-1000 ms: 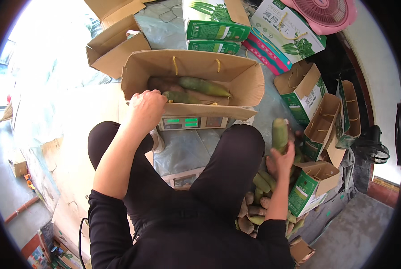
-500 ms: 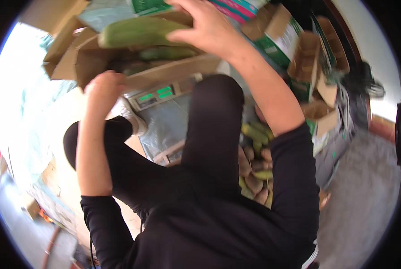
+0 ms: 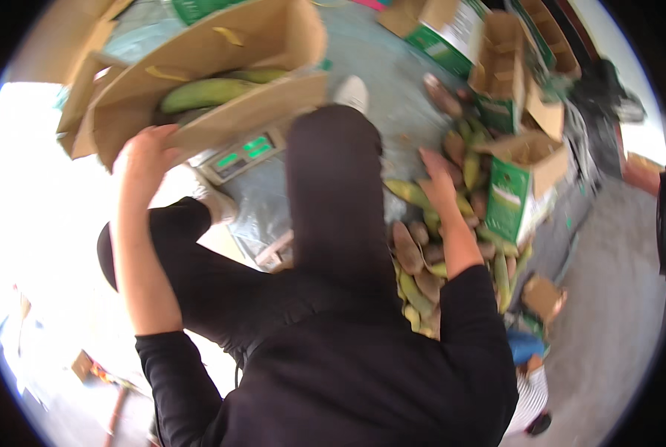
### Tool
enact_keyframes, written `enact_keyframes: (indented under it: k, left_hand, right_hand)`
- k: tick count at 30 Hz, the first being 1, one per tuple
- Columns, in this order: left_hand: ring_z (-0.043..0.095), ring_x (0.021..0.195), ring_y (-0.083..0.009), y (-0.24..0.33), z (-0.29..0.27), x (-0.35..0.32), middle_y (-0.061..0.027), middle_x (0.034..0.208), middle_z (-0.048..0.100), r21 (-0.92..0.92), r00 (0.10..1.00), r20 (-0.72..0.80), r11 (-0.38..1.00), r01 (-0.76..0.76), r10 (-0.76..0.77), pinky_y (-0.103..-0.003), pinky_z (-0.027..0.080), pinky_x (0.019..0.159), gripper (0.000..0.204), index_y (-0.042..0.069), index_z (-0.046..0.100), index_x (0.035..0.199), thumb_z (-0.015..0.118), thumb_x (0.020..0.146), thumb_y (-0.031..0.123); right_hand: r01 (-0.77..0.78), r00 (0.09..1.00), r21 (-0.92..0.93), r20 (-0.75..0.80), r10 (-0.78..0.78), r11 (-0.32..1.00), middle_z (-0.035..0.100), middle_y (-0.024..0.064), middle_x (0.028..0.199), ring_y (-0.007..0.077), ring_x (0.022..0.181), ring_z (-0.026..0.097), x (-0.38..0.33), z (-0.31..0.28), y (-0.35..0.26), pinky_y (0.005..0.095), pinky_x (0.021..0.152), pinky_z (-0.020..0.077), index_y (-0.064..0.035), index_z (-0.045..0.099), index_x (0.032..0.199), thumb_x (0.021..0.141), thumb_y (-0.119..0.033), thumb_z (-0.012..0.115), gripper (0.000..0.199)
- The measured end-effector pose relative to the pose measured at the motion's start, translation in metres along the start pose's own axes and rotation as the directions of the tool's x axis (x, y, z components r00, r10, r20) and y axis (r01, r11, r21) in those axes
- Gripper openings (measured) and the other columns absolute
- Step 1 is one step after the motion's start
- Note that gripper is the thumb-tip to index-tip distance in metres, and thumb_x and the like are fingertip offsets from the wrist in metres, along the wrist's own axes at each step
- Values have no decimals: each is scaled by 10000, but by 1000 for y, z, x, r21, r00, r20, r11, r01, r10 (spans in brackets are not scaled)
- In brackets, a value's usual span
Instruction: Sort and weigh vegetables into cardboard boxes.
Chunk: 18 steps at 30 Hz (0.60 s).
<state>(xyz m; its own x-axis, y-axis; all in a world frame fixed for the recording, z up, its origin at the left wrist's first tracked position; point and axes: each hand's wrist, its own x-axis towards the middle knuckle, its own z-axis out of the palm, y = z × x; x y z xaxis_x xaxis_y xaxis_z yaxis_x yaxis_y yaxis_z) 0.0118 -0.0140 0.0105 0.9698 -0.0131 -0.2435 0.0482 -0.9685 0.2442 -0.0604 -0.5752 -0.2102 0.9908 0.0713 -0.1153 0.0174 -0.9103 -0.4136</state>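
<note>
A long open cardboard box (image 3: pixel 255 108) stands tilted across the far left. Inside lie several long green vegetables (image 3: pixel 208 93), of a kind I cannot make out for certain. My left hand (image 3: pixel 145 155) is closed on the near rim of this box, at its left end. To the right of my raised knee, my right hand (image 3: pixel 441 186) hangs over a pile of green and brownish long vegetables (image 3: pixel 409 249). Its fingers are stretched out and apart, with nothing seen in them. Under the box, a scale (image 3: pixel 236 156) shows a lit green display.
A green-and-white carton (image 3: pixel 508 197) stands right of the pile, with other opened cartons (image 3: pixel 497 63) behind it. A white shoe (image 3: pixel 351 93) is beyond my knee. Another person's striped sleeve (image 3: pixel 530 398) shows at lower right. Plastic sheeting (image 3: pixel 262 208) lies by the scale.
My right hand has let go of the large green vegetable at the box and swung right, down to the pile. My left hand stays at the box rim; the view has shifted.
</note>
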Motion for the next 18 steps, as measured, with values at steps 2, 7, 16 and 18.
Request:
enact_keyframes:
  k: [2, 7, 16, 18]
  left_hand:
    - [592, 935, -337, 1, 7, 4, -166, 1004, 619, -55, 999, -32, 998, 1, -2, -394, 458, 819, 414, 56, 625, 1106, 684, 701, 115]
    - [591, 975, -306, 7, -3, -4, -130, 1041, 625, -27, 996, -57, 998, 61, -62, -388, 467, 853, 427, 81, 626, 1119, 700, 705, 155]
    - [584, 1007, -253, -5, 3, -18, -91, 989, 630, -24, 996, -53, 997, 77, -78, -403, 415, 871, 364, 102, 627, 1093, 675, 753, 221]
    - [583, 1006, -256, -5, 5, -16, -94, 990, 629, -46, 994, -75, 996, 71, -74, -408, 413, 869, 361, 101, 626, 1092, 673, 753, 213]
  right_hand:
    - [-237, 941, -370, 145, 307, 899, 576, 133, 1128, 326, 1059, 528, -36, 15, 31, 431, 923, 415, -102, 576, 1098, 652, -167, 728, 475]
    - [-213, 854, -526, 309, 418, 823, 501, 73, 1222, 299, 1168, 451, -38, 26, 2, 473, 903, 439, -171, 480, 1195, 628, -214, 771, 638]
    - [-12, 761, -685, 467, 450, 729, 503, 35, 1193, 246, 1162, 459, -13, 64, -10, 446, 901, 447, -146, 484, 1186, 656, -275, 788, 625]
    - [-30, 771, -675, 453, 447, 737, 504, 37, 1189, 244, 1158, 461, -13, 73, 11, 441, 900, 450, -136, 489, 1179, 661, -273, 783, 611]
